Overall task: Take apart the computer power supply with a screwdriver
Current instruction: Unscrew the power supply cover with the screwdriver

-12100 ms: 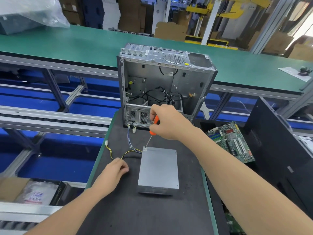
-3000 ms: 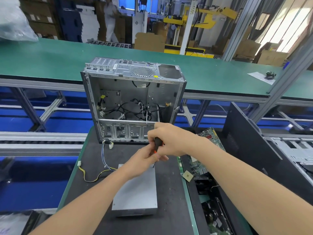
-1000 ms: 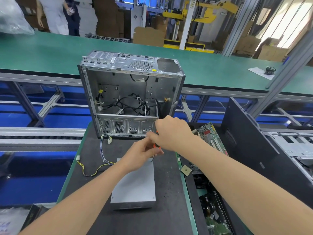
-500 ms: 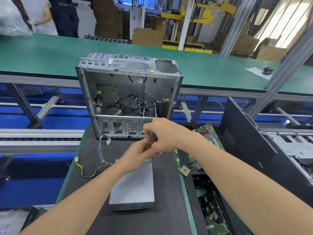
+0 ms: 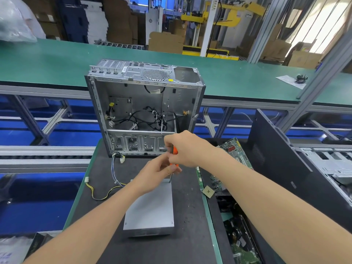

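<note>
Right hand (image 5: 187, 149) wrapped round the orange handle of the screwdriver (image 5: 174, 151), shaft pointing almost straight down. Left hand (image 5: 155, 175) just below it, fingertips (image 5: 172, 169) pinching the metal shaft. Tip set on the far right corner of the power supply (image 5: 152, 208).

Power supply lying flat in the middle of the dark mat (image 5: 186, 241): a plain grey metal box, cover on, top smooth and bare. Far left part hidden behind the left hand.

On the mat to its left, a bundle of wires (image 5: 106, 191), yellow, black and blue, with white plugs. Behind, upright and open-sided, a computer case (image 5: 133, 103) with loose black cables inside, its lower right corner covered by the right hand. To the right, past the mat's green edge, a circuit board (image 5: 235, 149), a small square chip (image 5: 208, 191) and a dark side panel (image 5: 276, 162) standing upright. Green belt (image 5: 57, 60) across the back.
</note>
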